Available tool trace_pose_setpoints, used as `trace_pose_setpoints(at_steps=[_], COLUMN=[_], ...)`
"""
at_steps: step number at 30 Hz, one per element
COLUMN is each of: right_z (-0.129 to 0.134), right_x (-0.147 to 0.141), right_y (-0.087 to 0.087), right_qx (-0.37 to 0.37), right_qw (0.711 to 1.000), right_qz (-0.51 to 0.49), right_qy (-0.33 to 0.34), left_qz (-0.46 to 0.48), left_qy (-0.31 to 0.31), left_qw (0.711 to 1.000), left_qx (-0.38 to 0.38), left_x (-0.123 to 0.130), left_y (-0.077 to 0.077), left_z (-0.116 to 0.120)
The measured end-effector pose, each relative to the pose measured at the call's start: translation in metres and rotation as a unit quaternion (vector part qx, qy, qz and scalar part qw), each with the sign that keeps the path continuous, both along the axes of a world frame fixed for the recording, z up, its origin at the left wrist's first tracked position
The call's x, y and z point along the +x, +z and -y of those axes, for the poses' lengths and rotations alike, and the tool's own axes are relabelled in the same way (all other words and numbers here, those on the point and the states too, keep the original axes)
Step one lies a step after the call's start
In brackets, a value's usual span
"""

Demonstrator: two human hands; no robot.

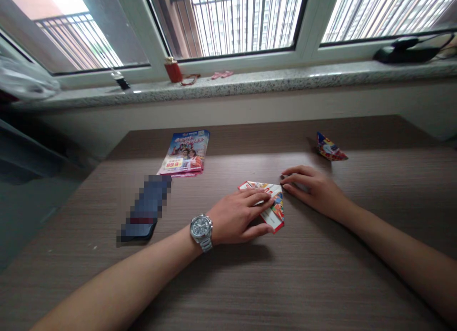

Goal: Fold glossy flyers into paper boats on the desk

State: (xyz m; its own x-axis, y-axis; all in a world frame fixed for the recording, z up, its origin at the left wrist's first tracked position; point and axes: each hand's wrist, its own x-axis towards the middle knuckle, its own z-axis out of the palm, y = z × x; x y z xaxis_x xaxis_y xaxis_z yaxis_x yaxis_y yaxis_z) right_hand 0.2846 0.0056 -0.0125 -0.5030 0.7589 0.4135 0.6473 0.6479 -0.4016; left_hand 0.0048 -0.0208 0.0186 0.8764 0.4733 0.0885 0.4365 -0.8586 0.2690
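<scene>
A folded leaflet (276,216), printed in red, white and several colours, lies flat on the table. My left hand (237,214), with a metal watch (201,227) on its wrist, rests on top with its fingers stretched out and covers much of the paper. At the leaflet's upper right corner, the thumb and a finger of my right hand (310,188) come together in a pinch. A small folded paper shape (330,148), blue, red and yellow, stands on the table beyond my right hand.
A stack of printed leaflets (185,152) lies at the far left of the wooden table (228,283). Nearer is a dark, partly pixelated phone-like object (144,212). On the stone windowsill (278,83) are a red container (173,71), a small dark-bottomed bottle (120,80) and a black object (407,52).
</scene>
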Motion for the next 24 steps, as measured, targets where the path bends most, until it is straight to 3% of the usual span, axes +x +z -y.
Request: trace_pose_setpoints(at_steps=[10, 24], right_z=[-0.0023, 0.0072], right_x=[-0.0051, -0.0086], right_y=[-0.0020, 0.0055], right_qx=[0.009, -0.080], right_qw=[0.999, 0.997], right_qz=[-0.006, 0.010], right_qy=[-0.038, 0.020], left_qz=[0.015, 0.002], left_qy=[0.005, 0.014], left_qw=[1.000, 1.000], left_qx=[-0.009, 0.000], left_x=[0.0049, 0.0035], left_y=[0.0007, -0.0024], left_z=[0.0008, -0.0001])
